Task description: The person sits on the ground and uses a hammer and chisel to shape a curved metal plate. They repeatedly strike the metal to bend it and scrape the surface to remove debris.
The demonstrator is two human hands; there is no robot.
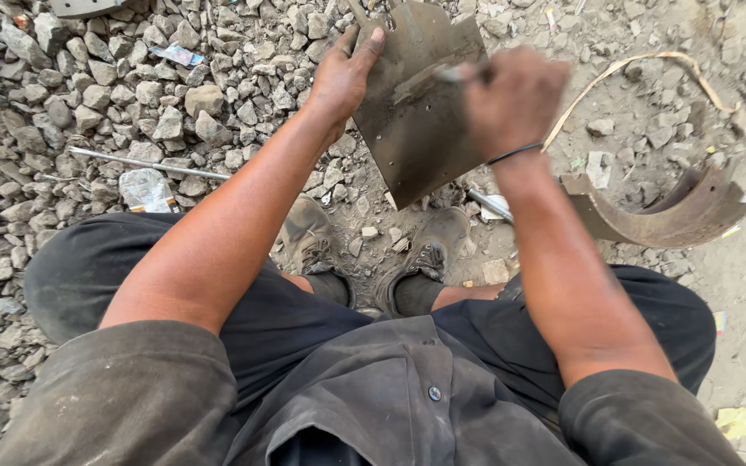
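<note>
Two hands work on one curved metal plate, held tilted above the two shoes over the gravel. The left hand lies with fingers spread flat along the plate's left edge, bracing it. The right hand is blurred, closed around a thin tool whose tip touches the plate. The plate looks stiff, fairly heavy and dusty, with sharp corners, so the long edges seem the safest hold. One second curved piece lies to the right on the dirt, and one thin rod lies across the stones.
</note>
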